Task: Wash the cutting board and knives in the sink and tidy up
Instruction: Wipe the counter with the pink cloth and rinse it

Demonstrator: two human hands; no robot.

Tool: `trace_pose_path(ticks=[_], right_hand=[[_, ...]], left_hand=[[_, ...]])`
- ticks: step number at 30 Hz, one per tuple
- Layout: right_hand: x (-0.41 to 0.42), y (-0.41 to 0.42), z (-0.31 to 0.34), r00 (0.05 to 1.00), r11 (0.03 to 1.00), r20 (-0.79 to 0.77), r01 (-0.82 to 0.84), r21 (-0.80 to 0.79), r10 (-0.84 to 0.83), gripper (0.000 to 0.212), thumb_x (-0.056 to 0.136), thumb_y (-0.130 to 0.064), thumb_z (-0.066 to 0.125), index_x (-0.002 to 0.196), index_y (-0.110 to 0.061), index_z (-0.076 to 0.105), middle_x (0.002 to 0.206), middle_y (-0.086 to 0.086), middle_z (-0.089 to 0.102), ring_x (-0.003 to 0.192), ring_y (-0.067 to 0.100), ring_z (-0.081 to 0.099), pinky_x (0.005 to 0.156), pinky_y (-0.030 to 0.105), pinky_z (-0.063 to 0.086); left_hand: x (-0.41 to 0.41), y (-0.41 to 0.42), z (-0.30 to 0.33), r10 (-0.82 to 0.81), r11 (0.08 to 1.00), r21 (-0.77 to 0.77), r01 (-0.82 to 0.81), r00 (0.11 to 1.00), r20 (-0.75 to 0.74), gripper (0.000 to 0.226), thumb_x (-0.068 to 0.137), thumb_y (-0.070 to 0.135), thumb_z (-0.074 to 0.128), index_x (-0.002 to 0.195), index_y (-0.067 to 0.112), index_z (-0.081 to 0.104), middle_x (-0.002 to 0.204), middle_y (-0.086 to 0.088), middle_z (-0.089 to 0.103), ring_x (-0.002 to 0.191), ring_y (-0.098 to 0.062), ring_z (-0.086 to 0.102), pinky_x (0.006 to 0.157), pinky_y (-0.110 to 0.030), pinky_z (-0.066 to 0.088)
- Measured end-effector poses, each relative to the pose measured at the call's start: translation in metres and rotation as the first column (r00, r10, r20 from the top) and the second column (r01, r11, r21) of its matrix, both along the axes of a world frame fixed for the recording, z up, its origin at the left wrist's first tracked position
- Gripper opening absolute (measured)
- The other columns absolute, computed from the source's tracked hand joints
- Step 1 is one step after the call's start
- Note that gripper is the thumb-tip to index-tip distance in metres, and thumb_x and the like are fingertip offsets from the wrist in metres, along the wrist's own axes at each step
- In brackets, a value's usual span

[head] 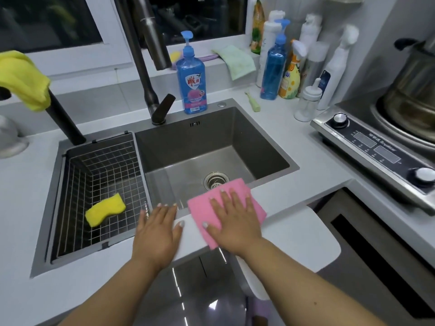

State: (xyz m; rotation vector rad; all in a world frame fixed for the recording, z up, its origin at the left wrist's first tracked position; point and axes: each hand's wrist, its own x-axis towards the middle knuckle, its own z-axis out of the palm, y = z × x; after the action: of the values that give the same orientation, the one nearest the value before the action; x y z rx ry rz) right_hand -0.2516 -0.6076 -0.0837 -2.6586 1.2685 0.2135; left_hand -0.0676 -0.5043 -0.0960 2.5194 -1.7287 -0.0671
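Note:
My right hand [235, 222] lies flat with straight fingers on a pink cloth [202, 205], pressing it onto the counter's front edge by the grey sink [211, 147]. Beside it, my left hand [157, 229] rests flat on the same white edge, fingertips over the sink's rim, holding nothing. The basin is bare, with a metal drain [216, 180] just beyond the cloth. A yellow sponge [105, 209] lies in the wire basket [77, 184] on the sink's left side. No cutting board or knife is in view.
A dark tap [150, 67] rises behind the sink, next to a blue soap bottle [191, 78]. Several bottles [294, 62] crowd the back right corner. A cooktop [376, 149] with a steel pot [414, 90] sits right. A yellow cloth [21, 78] hangs at left.

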Motion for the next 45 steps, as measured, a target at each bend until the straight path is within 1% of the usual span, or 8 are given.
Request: trace_pose_path(ticks=[4,11,18,29,36,39,42,45], right_hand=[[-0.023,-0.02,0.002,0.996,0.996,0.028,-0.087,-0.006,0.087,0.071,0.086,-0.069,0.008,0.15,-0.04,-0.003,0.16,-0.005,-0.007,0.147,0.017,-0.013,0.116,0.045,-0.013],[-0.116,-0.118,0.005,0.959,0.961,-0.08,0.275,0.007,-0.273,0.065,0.094,-0.061,0.017,0.15,-0.037,-0.007,0.16,-0.004,-0.011,0.147,0.017,-0.013,0.117,0.048,-0.003],[-0.087,-0.102,0.004,0.909,0.91,-0.054,0.415,-0.006,-0.414,0.068,0.094,-0.06,0.016,0.151,-0.031,-0.007,0.16,0.004,-0.01,0.147,0.026,-0.011,0.117,0.052,-0.005],[0.008,-0.01,-0.001,0.981,0.981,-0.007,-0.192,-0.01,0.192,0.081,0.076,-0.067,-0.005,0.15,-0.033,-0.009,0.159,0.002,-0.012,0.146,0.023,-0.017,0.115,0.048,-0.016],[0.003,-0.014,0.002,0.997,0.997,0.072,0.043,-0.063,-0.038,0.057,0.098,-0.044,0.006,0.152,-0.027,0.01,0.16,-0.004,0.009,0.148,0.017,0.003,0.119,0.04,-0.003],[0.021,0.017,-0.005,0.983,0.986,0.126,0.145,-0.086,-0.133,0.079,0.085,-0.045,-0.01,0.15,-0.018,0.025,0.157,0.005,0.023,0.147,0.027,0.014,0.118,0.045,0.003],[0.047,0.053,-0.014,0.98,0.988,0.162,0.129,-0.089,-0.113,0.078,0.085,-0.042,-0.002,0.143,-0.013,0.04,0.15,0.01,0.035,0.142,0.033,0.026,0.116,0.05,0.011],[0.079,0.099,-0.017,0.979,0.989,0.187,0.102,-0.11,-0.08,0.063,0.088,-0.035,0.017,0.129,-0.01,0.058,0.137,0.013,0.053,0.129,0.035,0.047,0.113,0.049,0.023]], left_hand=[[0.0,-0.001,-0.001,0.004,1.0,0.0,-0.004,1.0,-0.015,0.073,0.089,0.054,0.008,0.139,0.021,0.048,0.139,-0.004,0.053,0.136,-0.022,0.039,0.116,-0.046,0.017],[-0.001,-0.001,-0.001,-0.005,1.0,-0.017,0.005,1.0,-0.027,0.07,0.088,0.055,0.01,0.136,0.023,0.05,0.134,0.0,0.056,0.134,-0.02,0.04,0.116,-0.044,0.017],[-0.004,-0.003,0.002,0.002,1.0,-0.004,-0.002,1.0,-0.023,0.07,0.088,0.055,0.008,0.138,0.026,0.047,0.139,0.001,0.052,0.137,-0.019,0.037,0.117,-0.043,0.015],[0.003,0.006,0.01,0.017,0.99,-0.131,-0.046,0.977,-0.214,0.07,0.085,0.054,0.017,0.14,0.021,0.046,0.148,-0.002,0.041,0.142,-0.019,0.028,0.117,-0.033,0.001],[0.051,0.089,0.022,0.323,0.936,-0.104,-0.335,0.939,-0.118,0.075,0.086,0.053,0.011,0.145,0.018,0.04,0.152,-0.005,0.035,0.144,-0.022,0.024,0.118,-0.04,0.006],[0.077,0.124,0.02,0.458,0.888,0.0,-0.459,0.886,-0.073,0.077,0.086,0.053,0.005,0.149,0.017,0.029,0.157,-0.008,0.025,0.147,-0.023,0.015,0.12,-0.044,0.01],[0.089,0.139,0.012,0.489,0.869,0.148,-0.473,0.865,-0.109,0.07,0.093,0.053,0.003,0.153,0.019,0.011,0.161,-0.007,0.007,0.148,-0.02,0.0,0.12,-0.042,0.002],[0.093,0.143,0.013,0.439,0.898,0.099,-0.428,0.883,-0.165,0.072,0.091,0.056,0.006,0.153,0.02,0.017,0.16,-0.004,0.012,0.148,-0.017,0.003,0.119,-0.036,0.002]])
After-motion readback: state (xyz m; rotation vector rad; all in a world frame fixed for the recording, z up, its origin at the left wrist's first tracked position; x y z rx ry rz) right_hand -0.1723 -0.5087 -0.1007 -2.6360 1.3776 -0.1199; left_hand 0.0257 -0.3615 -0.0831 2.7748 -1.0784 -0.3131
